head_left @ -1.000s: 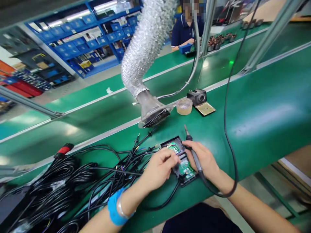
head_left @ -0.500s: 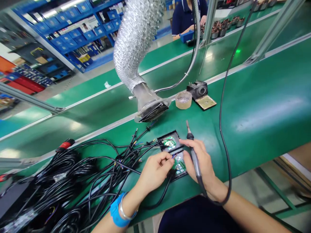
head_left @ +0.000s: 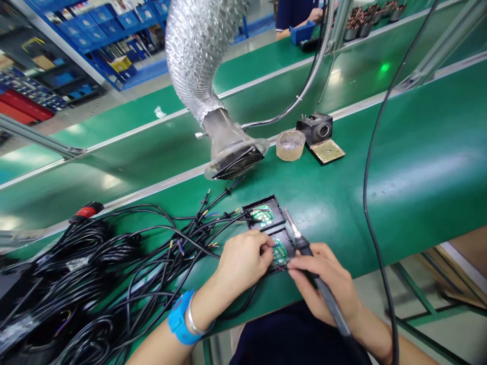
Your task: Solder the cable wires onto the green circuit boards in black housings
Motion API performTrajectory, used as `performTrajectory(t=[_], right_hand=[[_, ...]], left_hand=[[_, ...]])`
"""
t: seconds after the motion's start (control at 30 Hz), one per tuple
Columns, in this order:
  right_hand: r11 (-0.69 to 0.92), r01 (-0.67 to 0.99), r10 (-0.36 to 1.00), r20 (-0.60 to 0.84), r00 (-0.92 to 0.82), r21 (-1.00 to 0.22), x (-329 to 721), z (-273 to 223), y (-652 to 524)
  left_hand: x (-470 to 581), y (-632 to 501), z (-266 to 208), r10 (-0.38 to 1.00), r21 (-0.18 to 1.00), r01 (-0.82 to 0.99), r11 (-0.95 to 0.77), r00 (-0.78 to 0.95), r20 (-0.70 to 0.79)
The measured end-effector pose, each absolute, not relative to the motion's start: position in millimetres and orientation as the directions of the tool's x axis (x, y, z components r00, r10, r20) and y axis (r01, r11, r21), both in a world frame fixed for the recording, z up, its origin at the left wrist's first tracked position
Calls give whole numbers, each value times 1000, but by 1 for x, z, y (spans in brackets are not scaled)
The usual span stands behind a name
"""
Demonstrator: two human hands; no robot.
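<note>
My right hand (head_left: 329,279) is closed around a soldering iron (head_left: 321,286), whose tip points up and away beside the far black housing (head_left: 274,200). The thumb and fingertips of that hand sit at the right edge of the near black housing (head_left: 292,243). Each housing holds a green circuit board, the far board (head_left: 262,216) with cable wires running to it and the near board (head_left: 280,251) partly covered by my hands. Over the near housing's left side, my left hand (head_left: 243,261) pinches a thin blue wire (head_left: 276,246); its fingertips are partly hidden.
Black cables (head_left: 163,274) with stripped ends spread over the left of the green bench (head_left: 426,177). A fume-extraction nozzle (head_left: 238,162) hangs above. Behind stand a tape roll (head_left: 290,146) and a soldering iron stand (head_left: 319,131). The iron's cord (head_left: 367,203) crosses on the right. A co-worker (head_left: 297,17) sits opposite.
My right hand has drawn back toward me and to the right, its index finger leaving the far housing. The iron's tip has come down closer to the housings. My left hand stays pinched.
</note>
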State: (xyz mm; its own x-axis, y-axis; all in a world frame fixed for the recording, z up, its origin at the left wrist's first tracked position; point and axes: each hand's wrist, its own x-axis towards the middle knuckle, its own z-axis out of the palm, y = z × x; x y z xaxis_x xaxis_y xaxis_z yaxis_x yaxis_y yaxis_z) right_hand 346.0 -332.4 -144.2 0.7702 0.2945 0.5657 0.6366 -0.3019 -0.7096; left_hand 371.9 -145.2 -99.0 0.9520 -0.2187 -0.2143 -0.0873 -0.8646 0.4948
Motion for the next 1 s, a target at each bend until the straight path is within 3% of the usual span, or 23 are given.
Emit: performTrajectory(t=[0.1, 0.2, 0.37, 0.63, 1.0], right_hand=[[-368, 600, 254, 544, 800, -711, 351, -143, -351], [-338, 565, 291, 487, 824, -753, 357, -135, -370], [-278, 489, 378, 374, 847, -827, 359, -121, -381], [-208, 550, 400, 443, 802, -809, 363, -126, -368], [-211, 547, 434, 423, 795, -811, 366, -126, -370]], left_hand=[[373, -146, -106, -278, 347, -192, -918, 935, -219], [372, -145, -110, -322, 297, -260, -919, 929, -182], [371, -144, -115, -393, 265, -355, -896, 914, -103], [371, -144, -118, -387, 244, -365, -899, 921, -50], [370, -143, -118, -391, 262, -365, -893, 919, -55]])
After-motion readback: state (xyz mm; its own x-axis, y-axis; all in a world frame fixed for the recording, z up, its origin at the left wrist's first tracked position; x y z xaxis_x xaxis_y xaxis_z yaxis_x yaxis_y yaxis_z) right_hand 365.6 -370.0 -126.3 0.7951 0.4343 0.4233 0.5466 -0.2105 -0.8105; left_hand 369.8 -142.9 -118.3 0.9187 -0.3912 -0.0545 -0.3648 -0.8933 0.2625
